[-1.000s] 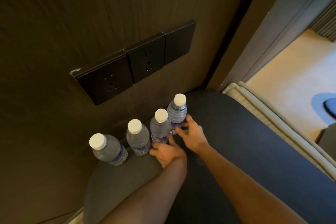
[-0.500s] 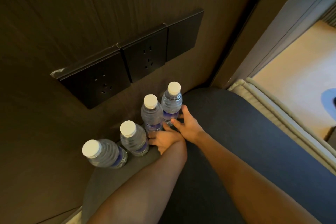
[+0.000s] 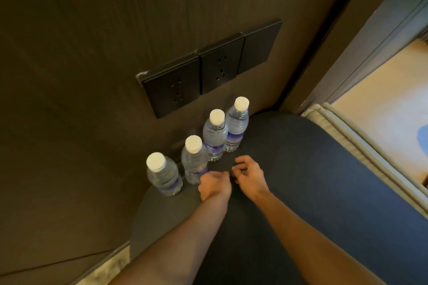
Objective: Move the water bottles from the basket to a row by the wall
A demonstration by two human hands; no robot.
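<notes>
Several clear water bottles with white caps and blue labels stand upright in a row along the dark wall: the leftmost bottle (image 3: pixel 164 174), a second bottle (image 3: pixel 194 159), a third bottle (image 3: pixel 215 135) and the rightmost bottle (image 3: pixel 236 124). They rest on a dark round table top (image 3: pixel 301 169). My left hand (image 3: pixel 214 184) hovers just in front of the second bottle, fingers curled, holding nothing. My right hand (image 3: pixel 249 174) sits beside it, fingers loosely bent and apart, clear of the bottles. No basket is in view.
A strip of black wall sockets (image 3: pixel 208 69) sits on the wall above the bottles. A padded beige edge (image 3: pixel 361 141) runs along the right, with a pale floor (image 3: pixel 382 111) and a door frame (image 3: pixel 342 58) beyond.
Both hands have let go of the two right-hand bottles and drawn back toward me. The bottles stay standing in the row.
</notes>
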